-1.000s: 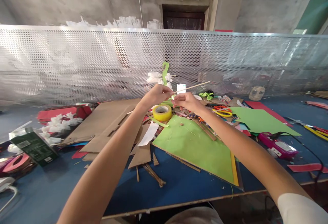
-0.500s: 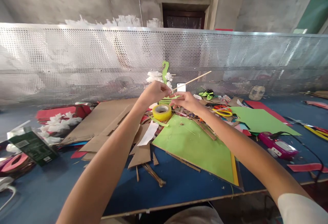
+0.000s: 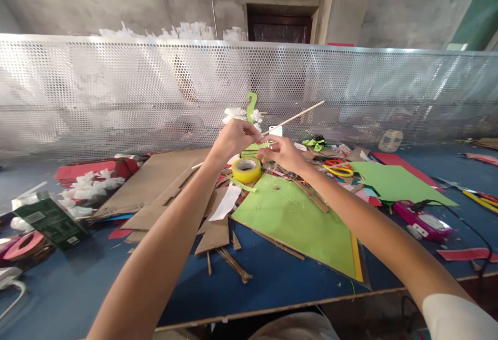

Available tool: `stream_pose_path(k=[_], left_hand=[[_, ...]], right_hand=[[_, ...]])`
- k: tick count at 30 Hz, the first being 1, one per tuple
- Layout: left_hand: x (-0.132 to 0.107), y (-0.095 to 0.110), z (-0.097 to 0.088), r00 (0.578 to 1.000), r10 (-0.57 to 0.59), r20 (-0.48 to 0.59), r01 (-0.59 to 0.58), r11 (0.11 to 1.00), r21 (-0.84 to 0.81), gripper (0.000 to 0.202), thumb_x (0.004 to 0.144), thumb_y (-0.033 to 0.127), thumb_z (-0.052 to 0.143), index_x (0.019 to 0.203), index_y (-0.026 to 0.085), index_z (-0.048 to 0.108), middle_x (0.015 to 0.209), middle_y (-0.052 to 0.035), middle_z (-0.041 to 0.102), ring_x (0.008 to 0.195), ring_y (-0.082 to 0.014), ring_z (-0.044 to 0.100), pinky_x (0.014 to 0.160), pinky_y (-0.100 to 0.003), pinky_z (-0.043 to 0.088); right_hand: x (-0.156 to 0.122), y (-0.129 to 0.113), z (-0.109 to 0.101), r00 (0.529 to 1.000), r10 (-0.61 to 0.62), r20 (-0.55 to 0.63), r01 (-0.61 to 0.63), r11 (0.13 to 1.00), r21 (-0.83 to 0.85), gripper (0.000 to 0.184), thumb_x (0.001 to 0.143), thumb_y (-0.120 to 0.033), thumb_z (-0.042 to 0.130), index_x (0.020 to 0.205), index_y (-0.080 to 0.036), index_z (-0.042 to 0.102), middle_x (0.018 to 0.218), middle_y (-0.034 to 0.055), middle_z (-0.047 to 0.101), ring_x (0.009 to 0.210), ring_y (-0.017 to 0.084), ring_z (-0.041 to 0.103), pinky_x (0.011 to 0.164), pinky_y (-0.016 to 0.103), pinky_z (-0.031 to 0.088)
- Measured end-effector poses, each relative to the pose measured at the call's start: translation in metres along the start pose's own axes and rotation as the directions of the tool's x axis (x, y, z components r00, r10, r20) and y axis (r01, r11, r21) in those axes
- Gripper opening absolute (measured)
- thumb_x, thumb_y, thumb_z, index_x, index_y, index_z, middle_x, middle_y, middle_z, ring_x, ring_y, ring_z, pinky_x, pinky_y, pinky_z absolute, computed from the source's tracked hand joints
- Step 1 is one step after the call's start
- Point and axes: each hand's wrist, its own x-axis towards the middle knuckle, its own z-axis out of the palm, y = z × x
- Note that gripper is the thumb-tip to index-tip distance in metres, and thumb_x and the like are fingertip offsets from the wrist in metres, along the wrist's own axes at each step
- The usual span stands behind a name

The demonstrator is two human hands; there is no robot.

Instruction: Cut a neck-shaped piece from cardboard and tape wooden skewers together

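Observation:
A thin wooden stick [image 3: 299,114] slants up to the right, pinched near its middle by my left hand [image 3: 233,140]. Its other end shows past my left wrist. Close beside it, my right hand [image 3: 286,154] has its fingers bent together around a thin white strand [image 3: 266,143], which looks looped at the stick; its exact kind is too small to tell. Just below the hands lies a roll of yellow tape [image 3: 246,176]. Behind them stand a green paper hook shape [image 3: 251,105] and white paper flowers [image 3: 234,115]. A phone [image 3: 276,131] is partly hidden behind my right hand.
Brown cardboard sheets [image 3: 155,179] lie left, green paper [image 3: 299,220] in front. Scissors [image 3: 339,168], a purple power strip [image 3: 422,220] with a cable, and pliers [image 3: 472,193] lie right. A green box [image 3: 50,220] stands left. A perforated metal panel [image 3: 136,96] borders the table's back.
The stick has shifted slightly up and to the right, and its lower end now shows left of my left wrist. My right fingers have moved slightly, and the white strand shows more clearly.

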Motion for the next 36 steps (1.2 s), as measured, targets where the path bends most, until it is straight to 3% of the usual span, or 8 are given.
stream_pose_path(k=[9,12,16,19,22,25,30,36], left_hand=[[0.002,-0.009,-0.002,0.982,-0.113,0.154,0.143,0.969,-0.203,0.007,0.075,0.023,0.077,0.079,0.018,0.078,0.078,-0.0077,0.073,0.070,-0.0174,0.064,0.067,-0.034,0.048],[0.002,-0.012,-0.003,0.974,-0.122,0.191,0.162,0.964,-0.209,0.006,0.076,0.022,0.077,0.081,0.018,0.078,0.073,-0.0057,0.069,0.063,-0.0137,0.056,0.060,-0.031,0.041],[0.002,-0.013,-0.003,0.976,-0.139,0.164,0.168,0.970,-0.175,0.008,0.077,0.024,0.077,0.080,0.017,0.077,0.069,-0.0049,0.067,0.061,-0.0126,0.053,0.059,-0.030,0.040],[0.003,-0.012,-0.001,0.970,-0.145,0.194,0.167,0.980,-0.105,0.007,0.075,0.023,0.077,0.078,0.016,0.077,0.072,-0.0056,0.071,0.067,-0.0150,0.059,0.065,-0.031,0.046],[0.004,-0.010,0.005,0.960,-0.100,0.261,0.124,0.989,-0.077,0.007,0.071,0.017,0.074,0.077,0.017,0.078,0.079,-0.0055,0.076,0.075,-0.0165,0.065,0.072,-0.030,0.050],[0.005,-0.008,0.012,0.948,-0.037,0.316,0.065,0.995,-0.078,0.012,0.070,0.013,0.069,0.077,0.017,0.079,0.079,-0.0048,0.077,0.076,-0.0157,0.066,0.073,-0.029,0.052],[0.005,-0.010,0.016,0.931,-0.008,0.366,0.023,0.999,-0.036,0.017,0.071,0.016,0.067,0.082,0.016,0.080,0.079,-0.0047,0.077,0.074,-0.0154,0.065,0.070,-0.028,0.050],[0.004,-0.008,0.014,0.924,-0.037,0.381,0.057,0.997,-0.042,0.016,0.073,0.017,0.069,0.084,0.016,0.080,0.086,-0.0071,0.078,0.082,-0.0179,0.068,0.076,-0.030,0.052]], right_hand=[[-0.001,-0.008,-0.009,0.994,0.034,0.108,-0.032,0.999,-0.021,0.047,0.086,-0.055,0.078,0.115,-0.021,0.066,0.097,0.0077,0.080,0.087,0.023,0.075,0.084,0.036,0.057],[0.001,-0.008,-0.025,0.978,0.058,0.199,-0.043,0.996,-0.078,0.052,0.091,-0.063,0.069,0.115,-0.018,0.069,0.105,0.0125,0.079,0.091,0.022,0.074,0.082,0.035,0.056],[-0.003,-0.021,-0.049,0.958,0.097,0.268,-0.037,0.975,-0.220,0.063,0.098,-0.073,0.049,0.095,-0.015,0.074,0.098,0.0148,0.078,0.080,0.022,0.071,0.076,0.036,0.054],[-0.009,-0.039,-0.052,0.988,-0.101,0.116,0.139,0.903,-0.406,0.044,0.099,-0.059,0.060,0.094,-0.018,0.075,0.088,0.0081,0.076,0.078,0.020,0.066,0.076,0.034,0.049],[-0.011,-0.050,-0.043,0.948,-0.315,0.052,0.274,0.718,-0.640,0.022,0.099,-0.039,0.065,0.097,-0.020,0.076,0.097,0.0072,0.075,0.092,0.022,0.062,0.088,0.037,0.045],[-0.009,-0.047,-0.034,0.946,-0.284,0.157,0.298,0.568,-0.767,0.014,0.098,-0.026,0.066,0.094,-0.020,0.078,0.099,0.0081,0.075,0.097,0.024,0.061,0.092,0.039,0.042],[-0.007,-0.037,-0.033,0.967,-0.169,0.192,0.255,0.591,-0.765,0.017,0.099,-0.022,0.064,0.100,-0.020,0.081,0.099,0.0079,0.075,0.092,0.021,0.064,0.084,0.035,0.043],[-0.007,-0.032,-0.034,0.950,-0.201,0.241,0.313,0.550,-0.775,0.026,0.104,-0.020,0.056,0.101,-0.017,0.082,0.097,0.0104,0.074,0.089,0.021,0.064,0.081,0.033,0.043]])
